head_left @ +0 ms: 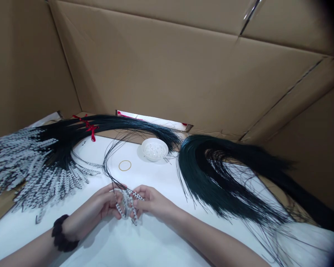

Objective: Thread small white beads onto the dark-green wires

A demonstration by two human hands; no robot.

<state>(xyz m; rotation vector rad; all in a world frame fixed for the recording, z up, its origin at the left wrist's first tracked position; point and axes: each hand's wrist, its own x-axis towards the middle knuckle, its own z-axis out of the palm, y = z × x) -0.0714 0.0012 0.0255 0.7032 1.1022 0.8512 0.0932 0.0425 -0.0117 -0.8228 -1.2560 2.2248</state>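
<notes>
Just in front of me, my left hand (111, 202) has its fingers curled round a few thin black strands. Their lower ends carry white pieces with dark spots, like rows of beads (134, 213). Close beside it, my right hand (150, 202) pinches one of these spotted white ends between thumb and fingers. Clear or whitish material shows between the hands, too blurred to name. The black strands (107, 159) arch up and away from my hands towards the back. Beyond my fingers lie a yellowish rubber band (125, 165) and a white bowl (155, 157) holding small whitish pieces.
At left lies a large bundle of black strands (62, 142) with white beaded ends (44, 181), tied with red ribbon (90, 128). Loose black strands (195, 174) curve across the right. Cardboard walls (156, 66) enclose the white table (100, 241). Whitish plastic (306, 241) sits lower right.
</notes>
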